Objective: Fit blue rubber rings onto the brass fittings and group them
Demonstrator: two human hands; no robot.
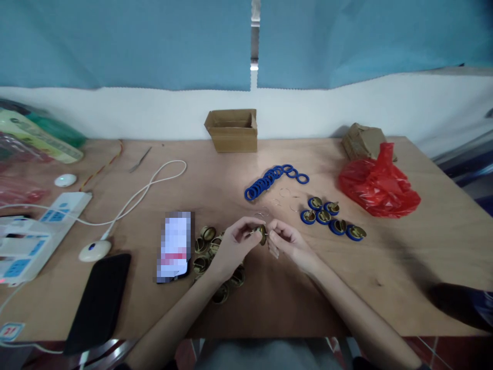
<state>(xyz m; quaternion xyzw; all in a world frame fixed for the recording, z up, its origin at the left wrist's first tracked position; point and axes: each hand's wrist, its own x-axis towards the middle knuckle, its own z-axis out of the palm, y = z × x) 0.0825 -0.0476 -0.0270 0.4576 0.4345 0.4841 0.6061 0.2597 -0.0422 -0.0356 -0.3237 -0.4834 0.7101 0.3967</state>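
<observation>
My left hand (238, 245) grips a small round brass-coloured fitting (262, 235) between thumb and fingers, just above the table. Facing it, my right hand (295, 247) is pinched closed at the fitting's right side, on what looks like a thin wire. Its exact shape is too small to make out. Similar brass fittings (208, 234) lie in a pile beside and partly beneath my left forearm. Beyond my hands are loose thin wire rings (285, 192) and an overlapping row of blue rings (265, 183). To the right sit several brass fittings with blue rings around them (323, 216).
A phone (175, 244) with a lit screen and a black device (99, 303) lie left, near a white cable (144, 191) and a power strip (40, 241). An open cardboard box (234, 140) stands at the back. A red plastic bag (379, 187) sits right.
</observation>
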